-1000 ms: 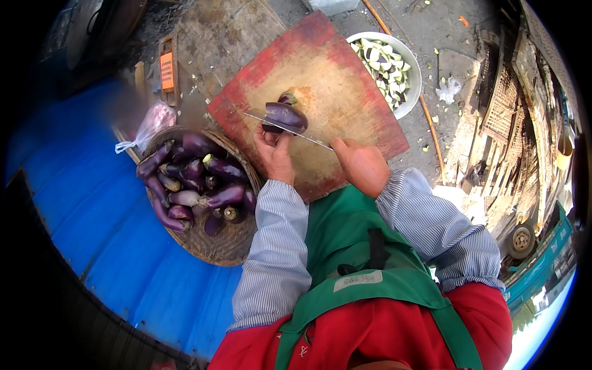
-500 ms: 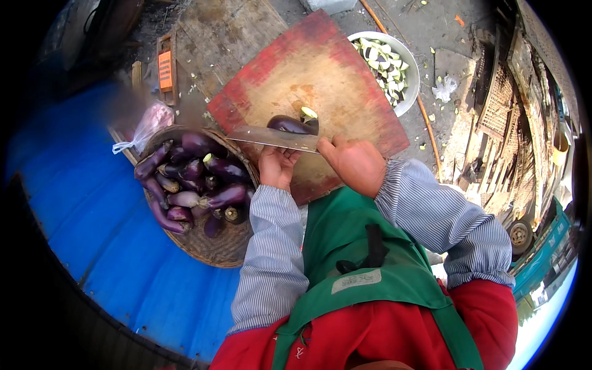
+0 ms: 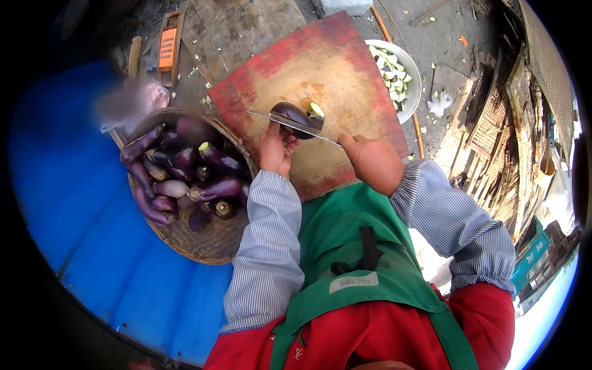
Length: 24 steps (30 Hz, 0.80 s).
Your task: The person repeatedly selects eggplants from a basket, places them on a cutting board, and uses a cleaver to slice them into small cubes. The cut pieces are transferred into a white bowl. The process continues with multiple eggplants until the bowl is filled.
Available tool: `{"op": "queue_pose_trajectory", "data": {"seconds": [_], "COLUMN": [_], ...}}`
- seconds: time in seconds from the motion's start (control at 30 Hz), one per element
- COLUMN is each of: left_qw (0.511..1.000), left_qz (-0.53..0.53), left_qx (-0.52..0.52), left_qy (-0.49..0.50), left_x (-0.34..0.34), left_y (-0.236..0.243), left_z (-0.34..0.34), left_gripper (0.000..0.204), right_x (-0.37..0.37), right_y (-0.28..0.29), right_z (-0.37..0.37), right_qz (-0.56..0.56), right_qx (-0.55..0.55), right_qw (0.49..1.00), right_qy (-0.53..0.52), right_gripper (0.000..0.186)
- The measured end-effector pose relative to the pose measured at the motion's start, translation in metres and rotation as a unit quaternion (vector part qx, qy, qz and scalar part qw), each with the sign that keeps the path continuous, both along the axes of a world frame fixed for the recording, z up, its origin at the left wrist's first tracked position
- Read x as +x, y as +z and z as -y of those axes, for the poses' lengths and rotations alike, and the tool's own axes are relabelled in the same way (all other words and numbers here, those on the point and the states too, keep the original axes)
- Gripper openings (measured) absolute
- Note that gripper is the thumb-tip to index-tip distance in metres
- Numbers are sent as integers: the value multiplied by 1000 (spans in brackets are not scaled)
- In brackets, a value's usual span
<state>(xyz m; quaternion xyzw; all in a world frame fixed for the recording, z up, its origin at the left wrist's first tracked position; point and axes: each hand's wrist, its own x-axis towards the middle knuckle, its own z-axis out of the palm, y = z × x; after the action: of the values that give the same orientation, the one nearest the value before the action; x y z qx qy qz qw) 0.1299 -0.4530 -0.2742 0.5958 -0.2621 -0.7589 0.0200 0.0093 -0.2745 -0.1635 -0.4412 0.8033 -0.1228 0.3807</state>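
Note:
A dark purple eggplant lies on a worn wooden cutting board with red edges. My left hand has its fingers on the near side of the eggplant, gripping it. In my right hand is a knife, its handle hidden in the fist. Its blade is turned nearly edge-on and crosses over the eggplant, above my left fingers. A pale green cut end shows at the eggplant's far right; whether it is still attached I cannot tell.
Left of the board, a round woven basket holds several whole eggplants. A white basin with cut eggplant pieces stands at the far right, partly behind the board. An orange-plated grater lies at the far left, near a pinkish plastic bag.
The knife has tilted from showing its flat side to nearly edge-on, and its tip has risen over the eggplant. My right hand has shifted right. The whole view has moved slightly.

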Motion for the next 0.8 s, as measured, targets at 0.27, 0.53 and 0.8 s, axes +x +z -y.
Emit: {"op": "queue_pose_trajectory", "data": {"seconds": [0.27,0.53,0.8], "left_qw": [999,990,978], "left_qz": [3,-19,41], "left_qx": [-39,-118,-190], "left_qy": [5,-72,-80], "left_x": [-6,18,50], "left_y": [11,6,-6], "left_z": [-8,-15,-25], "left_gripper": [28,26,34], "right_x": [5,22,11], "right_y": [-28,-74,-82], "right_z": [30,51,3], "right_qz": [-13,-62,-15], "right_qx": [8,3,-15], "right_qw": [1000,998,998], "right_qy": [9,-12,-52], "right_gripper": [25,18,24]}}
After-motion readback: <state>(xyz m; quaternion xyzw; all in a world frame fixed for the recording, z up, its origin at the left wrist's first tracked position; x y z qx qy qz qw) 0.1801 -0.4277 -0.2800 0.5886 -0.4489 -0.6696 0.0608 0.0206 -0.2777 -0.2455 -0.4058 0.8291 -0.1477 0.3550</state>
